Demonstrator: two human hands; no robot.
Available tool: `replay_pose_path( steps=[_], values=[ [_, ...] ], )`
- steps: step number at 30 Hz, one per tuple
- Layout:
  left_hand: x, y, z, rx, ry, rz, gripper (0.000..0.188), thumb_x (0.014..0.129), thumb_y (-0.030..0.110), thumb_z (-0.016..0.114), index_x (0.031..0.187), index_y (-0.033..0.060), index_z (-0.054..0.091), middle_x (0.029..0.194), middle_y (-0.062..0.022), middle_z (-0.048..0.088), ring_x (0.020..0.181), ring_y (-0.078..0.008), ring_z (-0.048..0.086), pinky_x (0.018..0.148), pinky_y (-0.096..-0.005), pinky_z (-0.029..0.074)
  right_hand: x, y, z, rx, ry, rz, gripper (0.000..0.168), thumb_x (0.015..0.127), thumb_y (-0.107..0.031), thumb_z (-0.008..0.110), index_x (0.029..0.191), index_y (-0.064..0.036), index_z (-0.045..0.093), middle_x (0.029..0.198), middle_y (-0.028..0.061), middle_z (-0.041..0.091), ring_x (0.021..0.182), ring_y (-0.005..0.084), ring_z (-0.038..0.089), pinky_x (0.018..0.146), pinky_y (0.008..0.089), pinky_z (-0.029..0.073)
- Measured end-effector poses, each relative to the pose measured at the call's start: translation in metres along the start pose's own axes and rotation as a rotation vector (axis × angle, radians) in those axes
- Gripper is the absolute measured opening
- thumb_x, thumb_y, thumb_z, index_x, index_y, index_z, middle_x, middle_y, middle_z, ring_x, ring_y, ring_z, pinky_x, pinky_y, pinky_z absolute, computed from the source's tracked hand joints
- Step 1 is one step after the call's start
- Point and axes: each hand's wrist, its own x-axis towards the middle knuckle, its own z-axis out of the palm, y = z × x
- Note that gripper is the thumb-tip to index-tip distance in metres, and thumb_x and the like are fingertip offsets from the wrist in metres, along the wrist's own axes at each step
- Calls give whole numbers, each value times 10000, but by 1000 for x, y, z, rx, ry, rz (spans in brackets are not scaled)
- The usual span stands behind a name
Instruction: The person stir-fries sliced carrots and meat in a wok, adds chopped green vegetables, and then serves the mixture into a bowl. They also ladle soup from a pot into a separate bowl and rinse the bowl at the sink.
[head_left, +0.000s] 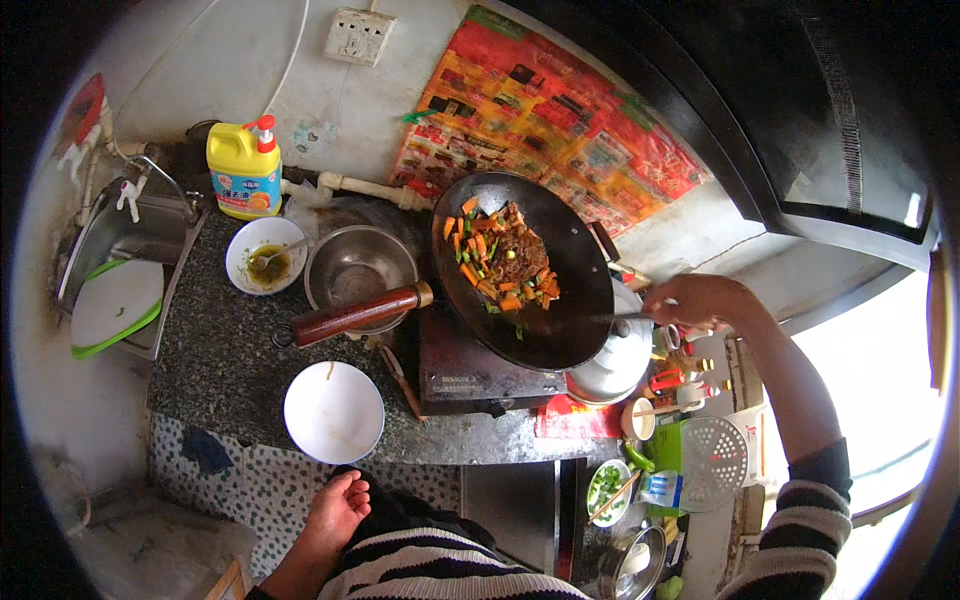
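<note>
A black wok (570, 255) with a wooden handle sits over a black stove (480, 367). In it lie carrot pieces (471, 274), green bits and a brown clump of food (519, 256). My right hand (694, 301) is closed around the handle of a utensil whose blurred far part reaches into the wok; its end cannot be made out. My left hand (341, 501), fingers curled with nothing visible in it, is just below a white bowl (334, 412) at the counter's front edge. Left of the wok, a steel bowl (360, 270) lies partly under the wok's handle.
At left are a sink (142, 232) with a green-edged cutting board (120, 304), a yellow pump bottle (246, 172) and a bowl of oily sauce (266, 255). A knife (401, 382) lies beside the stove. Right are a metal lid (619, 352), condiment bottles and a bowl of chopped greens (609, 491).
</note>
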Motion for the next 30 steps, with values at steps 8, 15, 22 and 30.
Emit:
replay_pose_path(
  steps=[8, 15, 22, 30],
  values=[
    [-18, 3, 16, -13, 42, -10, 112, 868, 194, 571, 925, 102, 603, 779, -41, 629, 628, -154, 564, 589, -324, 464, 11, 23, 14, -169, 355, -249, 216, 850, -227, 506, 903, -61, 634, 671, 123, 614, 583, 201, 598, 630, 372, 494],
    [-16, -5, 18, 6, -8, -25, 118, 868, 198, 565, 923, 100, 602, 784, -45, 627, 632, -162, 563, 585, -329, 458, 44, 58, 62, -166, 535, -170, 193, 852, -236, 531, 935, -118, 658, 861, 168, 647, 821, 329, 628, 726, 455, 486],
    [-17, -5, 17, -3, 53, -39, 147, 877, 209, 563, 946, 85, 600, 797, -59, 625, 640, -171, 566, 593, -331, 463, 0, -27, 38, -379, 712, 14, 232, 865, -175, 517, 1091, -151, 562, 836, 138, 648, 787, 362, 629, 675, 466, 493],
    [-20, -3, 37, 102, 6, -19, 147, 883, 196, 569, 954, 72, 602, 821, -64, 633, 677, -178, 582, 625, -324, 483, -34, -71, 61, -776, 852, -178, 322, 828, -142, 515, 1149, -125, 531, 763, 104, 610, 675, 245, 652, 516, 364, 516]
  ],
)
